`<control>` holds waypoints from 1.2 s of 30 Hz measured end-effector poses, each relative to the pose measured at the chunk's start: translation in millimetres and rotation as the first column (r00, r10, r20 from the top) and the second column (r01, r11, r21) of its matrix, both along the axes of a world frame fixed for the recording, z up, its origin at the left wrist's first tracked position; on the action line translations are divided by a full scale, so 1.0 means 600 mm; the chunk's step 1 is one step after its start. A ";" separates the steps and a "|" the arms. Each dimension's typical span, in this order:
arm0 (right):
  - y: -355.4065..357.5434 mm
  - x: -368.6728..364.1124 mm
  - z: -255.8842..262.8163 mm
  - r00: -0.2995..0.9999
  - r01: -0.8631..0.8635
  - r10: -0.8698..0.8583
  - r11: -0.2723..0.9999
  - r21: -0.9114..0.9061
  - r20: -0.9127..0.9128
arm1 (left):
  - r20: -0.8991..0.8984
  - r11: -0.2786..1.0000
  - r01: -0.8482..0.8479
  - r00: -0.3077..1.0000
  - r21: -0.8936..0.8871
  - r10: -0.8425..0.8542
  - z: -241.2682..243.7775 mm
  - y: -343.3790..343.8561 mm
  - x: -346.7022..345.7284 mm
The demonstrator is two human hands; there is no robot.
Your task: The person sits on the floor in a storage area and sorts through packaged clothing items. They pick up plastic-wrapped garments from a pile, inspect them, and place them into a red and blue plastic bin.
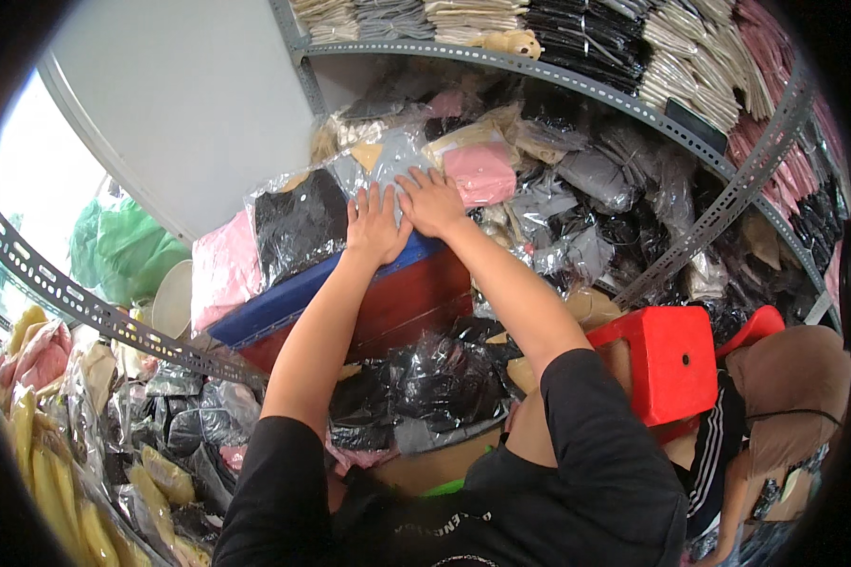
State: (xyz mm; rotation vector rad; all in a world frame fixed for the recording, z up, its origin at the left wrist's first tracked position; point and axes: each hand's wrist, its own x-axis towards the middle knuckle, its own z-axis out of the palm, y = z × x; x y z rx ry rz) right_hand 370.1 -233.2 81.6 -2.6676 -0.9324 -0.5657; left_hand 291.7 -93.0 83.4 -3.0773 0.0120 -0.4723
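Observation:
My left hand [377,228] lies flat, palm down, with its fingers spread on a grey folded garment in clear plastic [397,152]. Beside it my right hand [434,203] presses on the same packet, thumbs nearly touching. The packet rests on a narrow blue-topped bench [269,301] with a dark red side [418,283]. A black garment packet [301,216] and a pink one [225,273] lie to the left on that top. Just right of my right hand is another pink packet [480,173]. The palms hide part of the grey packet.
Grey slotted-metal shelving [525,67] bears stacked garments [588,49]. A dark phone [695,126] sits on its edge. A red plastic stool [681,365] stands at my right, near another person [787,397]. Black plastic-wrapped packets [447,379] lie below the bench. Bagged goods [191,425] fill the left.

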 end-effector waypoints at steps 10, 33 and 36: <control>-0.040 -0.076 -0.045 0.978 -0.156 0.037 0.775 0.612 0.204 | 0.237 0.974 0.219 0.951 -0.061 -0.199 0.033 -0.014 -0.229; -0.047 -0.612 -0.575 0.530 -0.479 -0.013 0.820 -0.312 -0.848 | -0.453 0.975 -0.120 0.891 -0.187 0.022 -0.043 0.102 -0.499; -0.044 -0.612 -0.582 0.610 -0.239 -0.048 0.940 -0.242 -0.791 | -0.487 0.966 -0.124 0.873 -0.228 -0.003 -0.031 0.099 -0.509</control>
